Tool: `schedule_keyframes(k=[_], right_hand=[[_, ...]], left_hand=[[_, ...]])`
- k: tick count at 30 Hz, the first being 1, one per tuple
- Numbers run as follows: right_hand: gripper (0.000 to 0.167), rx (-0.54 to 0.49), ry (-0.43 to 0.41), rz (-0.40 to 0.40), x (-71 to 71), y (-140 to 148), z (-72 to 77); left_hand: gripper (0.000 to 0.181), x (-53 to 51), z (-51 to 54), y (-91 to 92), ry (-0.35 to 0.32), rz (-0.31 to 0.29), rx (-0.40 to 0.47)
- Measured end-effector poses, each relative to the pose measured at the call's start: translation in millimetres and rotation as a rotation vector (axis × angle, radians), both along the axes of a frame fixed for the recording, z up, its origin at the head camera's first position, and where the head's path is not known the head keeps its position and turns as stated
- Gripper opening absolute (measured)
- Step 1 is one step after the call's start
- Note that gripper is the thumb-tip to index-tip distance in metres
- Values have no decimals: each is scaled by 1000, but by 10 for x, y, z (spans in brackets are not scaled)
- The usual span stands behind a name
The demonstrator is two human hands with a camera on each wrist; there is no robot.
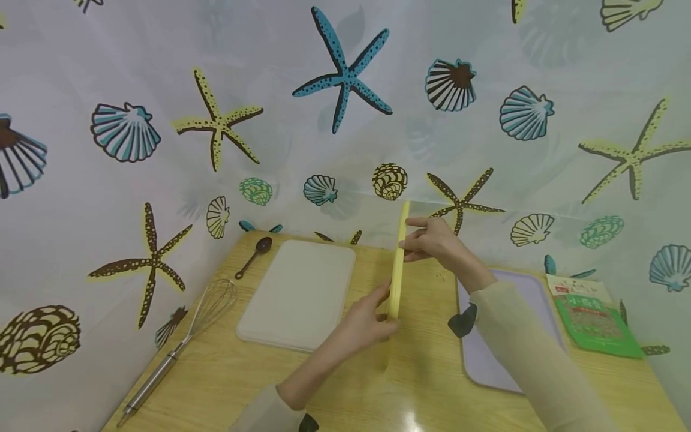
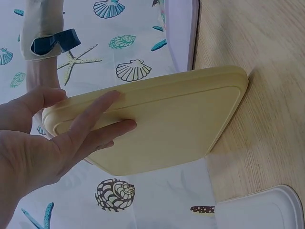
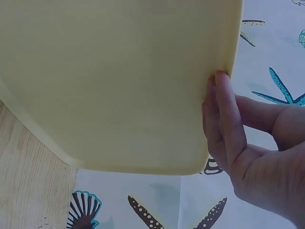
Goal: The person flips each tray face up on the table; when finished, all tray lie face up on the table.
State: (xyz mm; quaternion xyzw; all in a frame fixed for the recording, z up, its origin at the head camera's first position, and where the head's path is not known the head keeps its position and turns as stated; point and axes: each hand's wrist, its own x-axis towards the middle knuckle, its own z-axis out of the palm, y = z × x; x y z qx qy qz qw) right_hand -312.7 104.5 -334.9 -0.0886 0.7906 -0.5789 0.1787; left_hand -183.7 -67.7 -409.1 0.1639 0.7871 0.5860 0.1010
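A yellow tray (image 1: 397, 273) stands upright on its edge above the wooden table, seen nearly edge-on in the head view. My left hand (image 1: 363, 324) holds its near side, with fingers spread over the raised rim and flat face (image 2: 181, 121) in the left wrist view. Higher up on the far side, my right hand (image 1: 434, 240) pinches the rim. In the right wrist view, the fingers (image 3: 228, 119) lie against the tray's broad face and the thumb is behind the edge. One tray edge meets the table in the left wrist view.
Left of the yellow tray lies a white tray (image 1: 299, 294), with a dark spoon (image 1: 254, 257) and a metal whisk (image 1: 178, 348) beyond it. A lavender tray (image 1: 486, 354) lies at right, beside a green food packet (image 1: 594, 321). A patterned curtain (image 1: 367, 156) encloses the table.
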Motion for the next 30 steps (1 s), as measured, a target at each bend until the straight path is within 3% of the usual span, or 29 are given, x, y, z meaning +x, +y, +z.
schedule_keyframes(k=[4, 12, 17, 30], right_hand=[[67, -8, -8, -6, -2, -26, -2], [66, -19, -3, 2, -2, -73, -10], [65, -23, -18, 1, 0, -98, -21], [60, -47, -15, 11, -1, -145, -38]], left_hand=[[84, 11, 32, 0, -10, 14, 36], [76, -16, 170, 15, -48, 106, 35], [74, -39, 250, 27, -61, 123, 45], [66, -57, 283, 26, -46, 154, 21]])
